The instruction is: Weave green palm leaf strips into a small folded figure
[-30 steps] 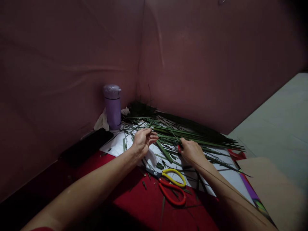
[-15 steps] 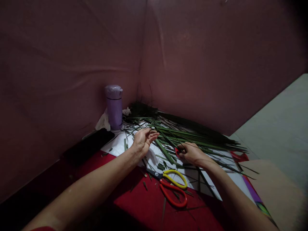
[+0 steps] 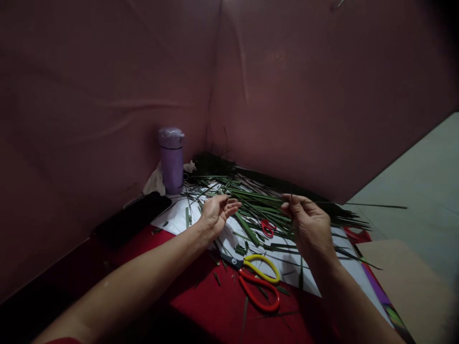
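Observation:
My left hand (image 3: 219, 215) hovers palm up over the left part of a heap of long green leaf strips (image 3: 261, 198). Its thumb meets the index finger, the other fingers half curled; whatever is between them is too small to make out. On the right, my right hand (image 3: 310, 222) is raised with thumb and index finger pinched on a thin leaf strip (image 3: 380, 206), whose end sticks out past the hand. Small red-handled scissors (image 3: 267, 228) lie on the strips between the hands. Nearer to me are large scissors (image 3: 260, 282) with one yellow and one red handle.
A purple bottle (image 3: 172, 167) stands at the back left beside crumpled white tissue (image 3: 155, 182) and a dark flat object (image 3: 132, 217). White paper (image 3: 308, 279) lies over red cloth (image 3: 201, 301). Pink walls (image 3: 287, 95) meet in a corner behind. Leaf scraps are scattered about.
My right hand has let go of the small red scissors, risen and turned, and now pinches a leaf strip. My left hand has barely moved.

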A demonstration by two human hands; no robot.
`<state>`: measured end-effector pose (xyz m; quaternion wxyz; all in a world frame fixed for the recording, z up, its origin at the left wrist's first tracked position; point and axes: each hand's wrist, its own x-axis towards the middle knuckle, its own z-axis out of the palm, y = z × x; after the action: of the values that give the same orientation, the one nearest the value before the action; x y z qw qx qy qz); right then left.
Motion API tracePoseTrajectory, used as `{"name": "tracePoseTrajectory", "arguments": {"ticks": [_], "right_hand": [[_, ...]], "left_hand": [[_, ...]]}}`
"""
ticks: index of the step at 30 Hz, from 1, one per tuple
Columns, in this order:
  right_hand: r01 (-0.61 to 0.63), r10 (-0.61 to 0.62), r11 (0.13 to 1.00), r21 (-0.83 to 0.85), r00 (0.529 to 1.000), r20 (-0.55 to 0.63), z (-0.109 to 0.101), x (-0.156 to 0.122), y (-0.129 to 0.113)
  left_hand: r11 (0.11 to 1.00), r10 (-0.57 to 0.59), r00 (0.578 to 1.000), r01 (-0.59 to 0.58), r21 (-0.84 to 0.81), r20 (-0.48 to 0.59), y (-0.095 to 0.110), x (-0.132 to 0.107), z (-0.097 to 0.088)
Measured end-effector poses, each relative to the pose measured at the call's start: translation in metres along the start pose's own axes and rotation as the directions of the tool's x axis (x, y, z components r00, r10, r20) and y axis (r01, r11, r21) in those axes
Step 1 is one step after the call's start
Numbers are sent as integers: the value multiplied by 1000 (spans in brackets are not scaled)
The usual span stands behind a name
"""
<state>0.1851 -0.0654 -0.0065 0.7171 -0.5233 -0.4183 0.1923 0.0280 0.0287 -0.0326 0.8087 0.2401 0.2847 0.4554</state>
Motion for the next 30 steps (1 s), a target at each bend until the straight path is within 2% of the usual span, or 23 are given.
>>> {"name": "tracePoseTrajectory", "arguments": {"ticks": [2,4,7,12,15,17,19,20,22,24,25,27,28,29,30], "right_hand": [[30,-21,994,105,996,-91,2,10,-11],[57,-36,982,182,992,-119,0,21,-23],[-16,11,972,235,1000,20,-9,38,-40],[6,-45,888,460,996,75,-21,66,-58],[16,-91,824,566,990,105,-17,74,-68],[-12,-115,805,593,977,177,-11,74,-75],[-27,-177,805,593,943,283,-4,70,-80],[-53,-195,814,578,913,358,0,68,-80],[-174,-152,861,479,810,567,9,61,-77],[-316,43,918,242,684,728,17,51,-66],[-374,173,923,85,603,779,20,44,-59],[-469,384,870,-152,449,807,25,27,-42],[-506,449,834,-219,391,803,25,17,-33],[-545,490,799,-256,342,802,25,8,-25],[-573,506,778,-258,327,798,23,-1,-18]], "left_hand": [[995,-77,996,75,62,36,-1,-2,0],[988,-121,990,114,106,66,-1,-2,-1],[990,-83,996,79,118,26,1,0,-4],[993,-6,999,11,122,-44,3,3,-6],[992,-11,999,16,127,-38,5,3,-6],[992,-19,999,24,127,-35,6,4,-5],[992,-17,1000,20,122,-23,8,5,-6],[993,-16,1000,17,119,-15,9,6,-6],[993,-21,1000,20,117,9,10,7,-7],[991,-13,998,4,134,62,11,6,-7],[988,-2,994,-15,153,110,11,5,-6],[979,25,972,-70,191,232,11,1,-4],[974,30,956,-94,206,292,11,-2,-2],[970,28,941,-107,218,338,10,-5,-1],[967,21,929,-113,228,371,10,-7,1]]}}
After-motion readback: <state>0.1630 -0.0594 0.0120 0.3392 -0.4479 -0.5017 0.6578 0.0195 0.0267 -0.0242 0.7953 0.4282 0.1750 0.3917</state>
